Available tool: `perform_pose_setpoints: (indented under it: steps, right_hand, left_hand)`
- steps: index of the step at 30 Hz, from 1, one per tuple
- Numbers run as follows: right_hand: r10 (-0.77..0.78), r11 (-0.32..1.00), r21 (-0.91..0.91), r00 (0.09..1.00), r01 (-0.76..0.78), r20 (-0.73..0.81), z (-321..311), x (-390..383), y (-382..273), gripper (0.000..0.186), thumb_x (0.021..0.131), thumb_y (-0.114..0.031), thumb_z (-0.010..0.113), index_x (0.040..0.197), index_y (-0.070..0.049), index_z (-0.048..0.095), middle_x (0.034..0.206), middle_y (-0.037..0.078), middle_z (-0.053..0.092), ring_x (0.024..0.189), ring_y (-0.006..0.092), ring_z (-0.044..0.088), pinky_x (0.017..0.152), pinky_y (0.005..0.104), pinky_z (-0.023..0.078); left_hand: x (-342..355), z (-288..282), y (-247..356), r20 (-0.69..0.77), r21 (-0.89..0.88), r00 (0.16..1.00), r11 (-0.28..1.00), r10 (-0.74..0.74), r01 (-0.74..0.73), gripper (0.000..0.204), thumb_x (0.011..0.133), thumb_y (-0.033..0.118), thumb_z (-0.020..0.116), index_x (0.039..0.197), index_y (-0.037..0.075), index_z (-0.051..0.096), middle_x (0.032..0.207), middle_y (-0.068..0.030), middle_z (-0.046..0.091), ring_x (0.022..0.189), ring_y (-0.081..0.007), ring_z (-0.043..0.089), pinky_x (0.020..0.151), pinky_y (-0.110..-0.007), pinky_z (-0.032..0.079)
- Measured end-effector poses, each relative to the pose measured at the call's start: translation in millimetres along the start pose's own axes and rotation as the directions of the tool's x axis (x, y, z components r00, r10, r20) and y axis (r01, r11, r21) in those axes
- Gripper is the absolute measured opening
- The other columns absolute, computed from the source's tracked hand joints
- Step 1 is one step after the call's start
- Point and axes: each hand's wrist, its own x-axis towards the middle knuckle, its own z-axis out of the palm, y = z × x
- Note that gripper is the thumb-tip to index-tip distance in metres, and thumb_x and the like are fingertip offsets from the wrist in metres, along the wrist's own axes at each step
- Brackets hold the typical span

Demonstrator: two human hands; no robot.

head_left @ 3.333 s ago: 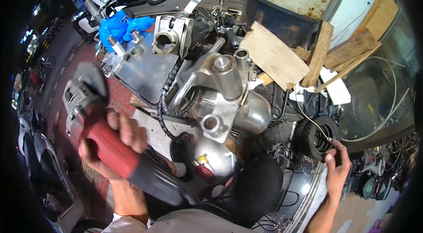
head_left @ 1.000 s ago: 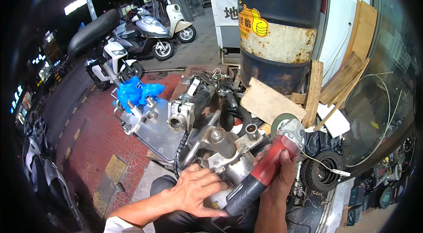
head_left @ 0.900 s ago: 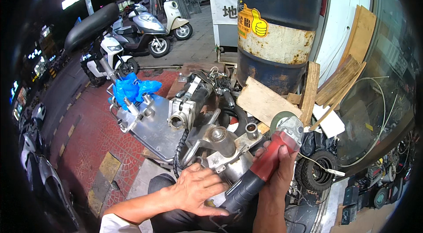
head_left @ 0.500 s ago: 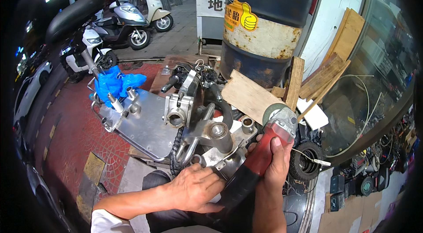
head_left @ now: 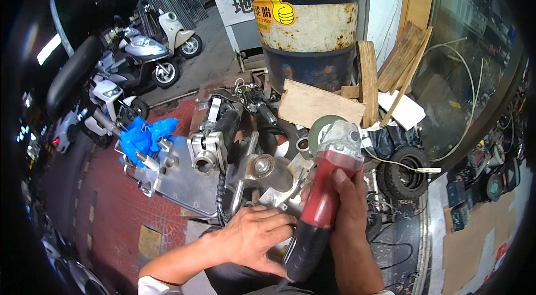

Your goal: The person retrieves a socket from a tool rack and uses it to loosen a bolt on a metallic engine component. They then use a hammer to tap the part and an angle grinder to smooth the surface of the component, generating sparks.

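Observation:
My right hand [head_left: 347,205] is wrapped round the red and black body of an angle grinder [head_left: 322,200]. The grinder points away from me, its grey metal head and greenish disc [head_left: 322,129] at the far end. My left hand [head_left: 254,239] is bent beside the grinder's black rear end. Its fingertips pass out of sight there, and what they hold is hidden. Just beyond it lies a metal frame with a thick round tube [head_left: 269,169]. A clamp-like metal block [head_left: 205,152] and a flat silver deck [head_left: 187,183] are to the left.
Blue plastic [head_left: 146,134] wraps a part at the deck's far left. Behind stand a rusty drum [head_left: 312,27] and a wooden board [head_left: 319,104]. A small tire [head_left: 403,173] lies at right, near a cable. Scooters [head_left: 146,52] are parked at the far left.
The view has turned, shifting the background. The grinder now stands more upright in the picture, still in my right hand. My left hand stays beside its rear end.

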Motion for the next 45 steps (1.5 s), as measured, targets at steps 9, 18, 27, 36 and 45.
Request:
perform_pose_setpoints:
  steps: [9,18,27,36,45]
  right_hand:
    - [-0.034,0.976,0.216,0.991,0.005,0.130,-14,10,12,0.089,0.097,-0.021,0.067,0.163,-0.008,0.009,0.119,0.020,0.060,0.081,0.0245,0.068,0.071,0.0396,0.061]
    - [-0.133,0.971,0.213,0.985,0.108,0.108,-21,28,23,0.093,0.095,-0.026,0.068,0.165,-0.010,0.008,0.117,0.021,0.061,0.074,0.0233,0.068,0.069,0.0382,0.060]
    - [-0.068,0.985,0.166,0.984,0.040,0.167,-30,31,28,0.095,0.094,-0.028,0.070,0.165,-0.011,0.010,0.118,0.022,0.060,0.075,0.0238,0.068,0.068,0.0386,0.061]
    - [-0.126,0.990,0.097,0.961,0.105,0.247,-11,17,18,0.094,0.094,-0.009,0.067,0.165,-0.002,0.005,0.135,0.021,0.057,0.115,0.0245,0.062,0.099,0.0400,0.053]
    - [-0.023,0.947,-0.315,0.992,0.062,0.126,18,23,-49,0.047,0.098,-0.025,0.058,0.139,-0.006,0.043,0.100,0.017,0.067,0.068,0.0276,0.071,0.062,0.0377,0.061]
  left_hand:
    - [0,-1,-1,0.033,0.044,0.999,0.999,0.031,-0.032,0.060,0.079,0.060,0.079,0.088,0.002,0.066,0.116,-0.0179,0.069,0.101,-0.0344,0.072,0.085,-0.043,0.054]
    - [13,8,-6,0.001,0.061,0.998,0.996,-0.063,0.063,0.059,0.082,0.056,0.081,0.091,0.001,0.064,0.128,-0.0236,0.067,0.125,-0.0440,0.063,0.092,-0.051,0.056]
    - [6,27,-19,-0.038,0.064,0.998,0.997,-0.048,0.050,0.067,0.076,0.066,0.082,0.092,0.002,0.070,0.103,-0.0168,0.068,0.098,-0.0398,0.067,0.077,-0.049,0.052]
    - [1,23,-3,-0.121,0.158,0.990,0.983,-0.078,0.097,0.073,0.072,0.067,0.080,0.101,0.001,0.068,0.107,-0.0138,0.067,0.103,-0.0354,0.068,0.077,-0.044,0.052]
    - [12,15,19,-0.414,-0.183,0.909,0.982,-0.042,-0.038,0.088,0.064,0.049,0.094,0.125,-0.005,0.062,0.122,-0.0214,0.068,0.116,-0.0412,0.066,0.096,-0.049,0.054]
